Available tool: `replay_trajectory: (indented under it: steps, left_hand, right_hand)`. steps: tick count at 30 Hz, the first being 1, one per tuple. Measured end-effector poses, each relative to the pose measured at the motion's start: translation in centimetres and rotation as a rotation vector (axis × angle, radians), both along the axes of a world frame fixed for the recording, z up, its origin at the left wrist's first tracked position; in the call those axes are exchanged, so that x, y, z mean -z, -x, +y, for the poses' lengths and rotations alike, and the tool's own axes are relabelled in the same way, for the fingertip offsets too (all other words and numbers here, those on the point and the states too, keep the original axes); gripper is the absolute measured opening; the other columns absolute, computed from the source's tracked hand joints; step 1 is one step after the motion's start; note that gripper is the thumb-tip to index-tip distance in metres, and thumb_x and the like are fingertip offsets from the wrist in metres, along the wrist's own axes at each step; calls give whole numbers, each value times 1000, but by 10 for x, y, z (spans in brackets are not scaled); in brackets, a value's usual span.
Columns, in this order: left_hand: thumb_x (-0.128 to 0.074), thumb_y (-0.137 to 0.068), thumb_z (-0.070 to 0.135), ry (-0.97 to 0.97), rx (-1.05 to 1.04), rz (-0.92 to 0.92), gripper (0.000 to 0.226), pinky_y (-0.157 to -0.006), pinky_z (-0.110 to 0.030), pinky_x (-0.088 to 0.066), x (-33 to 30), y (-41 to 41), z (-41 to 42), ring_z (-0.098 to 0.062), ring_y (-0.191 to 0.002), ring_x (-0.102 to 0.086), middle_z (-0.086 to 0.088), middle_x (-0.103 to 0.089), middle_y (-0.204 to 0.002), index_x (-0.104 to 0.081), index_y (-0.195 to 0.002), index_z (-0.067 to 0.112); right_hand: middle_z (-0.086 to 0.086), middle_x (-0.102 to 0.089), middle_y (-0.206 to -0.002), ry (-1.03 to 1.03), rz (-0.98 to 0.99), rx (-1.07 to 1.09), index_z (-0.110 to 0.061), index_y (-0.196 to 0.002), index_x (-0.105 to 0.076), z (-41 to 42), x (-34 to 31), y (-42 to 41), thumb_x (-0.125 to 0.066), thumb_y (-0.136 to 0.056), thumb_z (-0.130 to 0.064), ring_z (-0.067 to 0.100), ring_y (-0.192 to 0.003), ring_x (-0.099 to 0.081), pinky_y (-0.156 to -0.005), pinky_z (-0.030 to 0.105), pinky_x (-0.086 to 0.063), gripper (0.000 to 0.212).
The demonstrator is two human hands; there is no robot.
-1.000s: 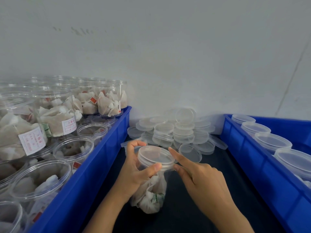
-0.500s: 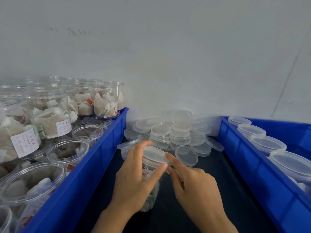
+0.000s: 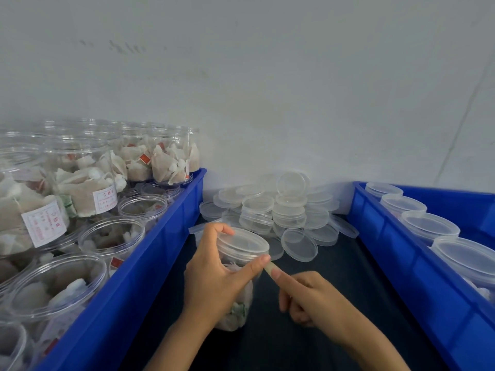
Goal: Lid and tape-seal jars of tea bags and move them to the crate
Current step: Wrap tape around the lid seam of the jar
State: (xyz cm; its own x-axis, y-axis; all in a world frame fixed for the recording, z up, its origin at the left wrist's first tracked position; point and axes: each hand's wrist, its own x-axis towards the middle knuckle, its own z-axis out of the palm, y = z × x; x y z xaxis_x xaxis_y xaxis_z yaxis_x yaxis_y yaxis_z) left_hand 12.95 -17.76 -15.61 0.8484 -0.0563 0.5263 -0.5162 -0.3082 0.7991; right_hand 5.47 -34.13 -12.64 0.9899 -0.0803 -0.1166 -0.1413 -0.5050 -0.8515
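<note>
A clear jar of tea bags [image 3: 237, 313] stands on the dark surface between two blue crates, with a clear lid [image 3: 244, 242] on top. My left hand [image 3: 214, 279] grips the jar just under the lid, thumb pressed against the rim on the right side. My right hand [image 3: 308, 295] is right beside it, fingers curled, pinching a short pale strip of tape [image 3: 269, 265] that runs from the jar's rim to my fingertips. Much of the jar body is hidden behind my left hand.
The left blue crate [image 3: 160, 236] holds several open jars of tea bags [image 3: 85, 183], stacked in two layers. In the right blue crate [image 3: 388, 250] stand lidded jars [image 3: 428, 227]. A pile of loose clear lids [image 3: 281, 210] lies against the white wall behind the jar.
My right hand has drawn back from the lid, down and to the right, now pinching the tape strip. My left hand has shifted its hold around the jar's neck.
</note>
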Motion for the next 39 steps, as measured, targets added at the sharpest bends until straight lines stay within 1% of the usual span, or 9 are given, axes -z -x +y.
replay_trajectory:
  steps: [2,5,11,15,20,27,33,37,39]
  left_hand:
    - [-64,-48,87,3,13,3,69,-68,-23,-52,-1,0,0,0,-92,-60,24,-57,-104,-42,-103,51]
    - [-64,-43,91,6,41,22,75,-70,-29,-55,-2,2,-1,-1,-91,-61,26,-58,-100,-43,-103,49]
    - [-72,-40,81,26,106,66,75,-68,-23,-54,-2,-2,2,4,-88,-59,30,-57,-100,-46,-102,48]
    - [-82,-45,65,123,262,126,65,-72,-34,-58,0,-2,3,-8,-92,-65,18,-63,-101,-51,-99,43]
    - [-84,-53,47,175,400,128,50,-65,-20,-55,-4,-4,2,-8,-89,-67,15,-66,-100,-53,-91,38]
    - [-84,-52,49,174,435,159,52,-66,-25,-55,-4,-10,5,-15,-88,-68,9,-67,-97,-54,-92,34]
    - [-84,-55,42,214,493,194,51,-63,-21,-54,-1,-10,5,-12,-79,-69,8,-69,-92,-55,-94,30]
    - [-82,-56,39,303,581,267,62,-67,-19,-54,2,-10,9,-11,-82,-70,6,-72,-94,-51,-108,23]
    - [-86,-52,37,338,617,290,80,-71,-20,-55,2,-10,10,-12,-88,-71,8,-72,-97,-43,-117,20]
  right_hand:
    - [-3,-41,-50,19,-17,-11,-17,-61,-49,0,-3,0,-45,-90,-62,12,-49,-36,-58,29,-33,55]
    - [-6,-38,-52,265,-99,97,-19,-58,-38,-3,-7,3,-43,-91,-62,11,-50,-34,-58,29,-31,55]
    - [-4,-48,-63,615,-143,212,-20,-62,-41,2,-10,7,-33,-93,-66,8,-56,-42,-54,24,-30,55]
    - [-5,-50,-67,595,-101,164,-21,-68,-45,0,-10,5,-32,-92,-67,9,-60,-46,-57,25,-34,54]
    - [-6,-51,-67,617,-122,161,-23,-68,-42,-3,-15,7,-34,-91,-69,8,-60,-45,-55,25,-33,52]
    - [-7,-51,-67,791,-204,226,-27,-68,-37,-2,-16,9,-26,-87,-74,6,-59,-44,-54,23,-32,52]
    - [-6,-52,-68,739,-216,201,-26,-72,-43,-2,-13,7,-25,-84,-75,7,-59,-46,-55,21,-35,53]
    - [-7,-55,-69,566,-264,145,-34,-101,-45,-2,-8,5,-28,-81,-75,7,-64,-51,-62,26,-42,49]
    - [-9,-53,-60,468,-291,94,-54,-121,-32,-3,-5,4,-37,-87,-69,5,-59,-49,-62,25,-39,38]
